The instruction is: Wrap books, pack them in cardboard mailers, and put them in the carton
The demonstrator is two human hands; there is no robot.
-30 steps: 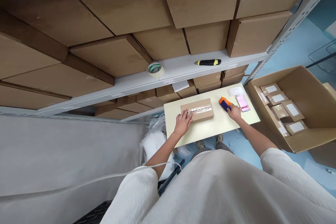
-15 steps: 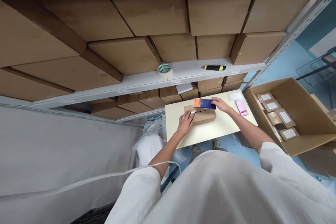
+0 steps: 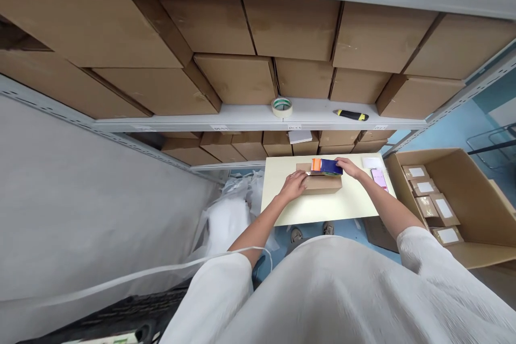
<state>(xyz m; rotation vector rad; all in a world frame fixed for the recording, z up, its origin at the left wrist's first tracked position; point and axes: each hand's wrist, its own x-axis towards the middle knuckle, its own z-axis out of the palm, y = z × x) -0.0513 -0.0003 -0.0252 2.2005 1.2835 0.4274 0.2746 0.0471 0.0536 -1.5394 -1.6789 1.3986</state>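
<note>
On the cream tabletop (image 3: 282, 214) lies a closed brown cardboard box (image 3: 322, 185). A dark blue and orange tape dispenser (image 3: 328, 166) sits over the box's top, near its middle. My right hand (image 3: 347, 166) grips its right end. A shiny strip, like clear tape, shows on the box just left of the dispenser. My left hand (image 3: 294, 184) rests on the box's left end, fingers stretched out over the top and holding nothing. The dispenser's underside and its contact with the box are hidden.
A phone (image 3: 379, 178) and a white stack (image 3: 373, 163) lie at the table's right. Beyond stands a large open carton (image 3: 484, 215) with several small labelled boxes. The shelf (image 3: 250, 112) ahead bears cartons, a tape roll (image 3: 281, 107) and a utility knife (image 3: 351, 115). A white cable (image 3: 161, 270) crosses at left.
The view has shifted, so shelf and table appear further right. My right hand still grips the tape dispenser over the box, and my left hand stays on the box's left end.
</note>
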